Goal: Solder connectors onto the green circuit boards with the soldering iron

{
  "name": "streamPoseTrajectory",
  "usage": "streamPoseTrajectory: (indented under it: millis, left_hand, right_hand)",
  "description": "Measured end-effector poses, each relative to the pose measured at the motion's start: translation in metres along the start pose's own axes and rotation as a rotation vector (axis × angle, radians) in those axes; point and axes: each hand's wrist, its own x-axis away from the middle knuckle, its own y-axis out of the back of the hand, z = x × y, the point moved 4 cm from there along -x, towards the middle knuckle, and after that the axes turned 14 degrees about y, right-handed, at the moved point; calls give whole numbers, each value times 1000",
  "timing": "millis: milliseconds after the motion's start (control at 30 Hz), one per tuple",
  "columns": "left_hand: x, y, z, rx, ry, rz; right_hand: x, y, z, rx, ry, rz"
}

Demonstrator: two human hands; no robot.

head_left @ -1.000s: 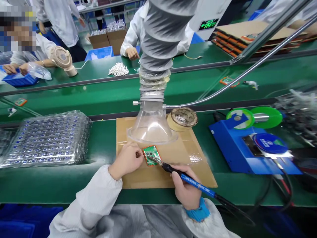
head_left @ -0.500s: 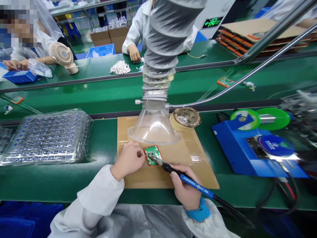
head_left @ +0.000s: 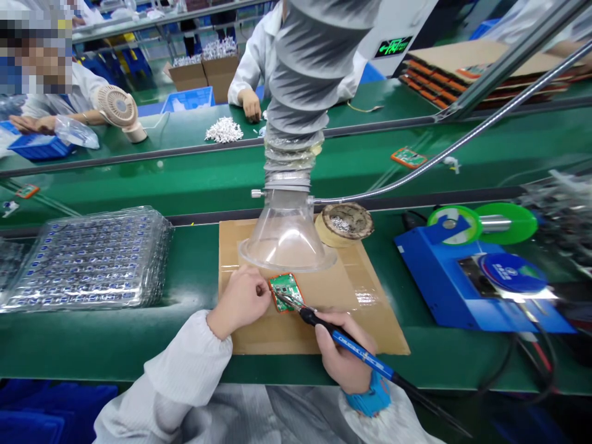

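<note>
The grip of the right hand (head_left: 346,361) is closed around a blue-and-black soldering iron (head_left: 358,350), whose tip reaches over the green circuit board (head_left: 287,290) ahead and to the left of that grip. Across the board, the left hand (head_left: 243,301) curls its fingers at the near edge, though whether they pinch anything is hard to tell; beyond both hands hangs a clear hood (head_left: 290,237).
</note>
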Motion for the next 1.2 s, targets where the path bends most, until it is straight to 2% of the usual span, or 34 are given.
streamPoseTrajectory:
  millis: [1200]
  left_hand:
    - [0,1,-1,5,9,14]
  right_hand:
    - [-1,-2,4,-13,136,28]
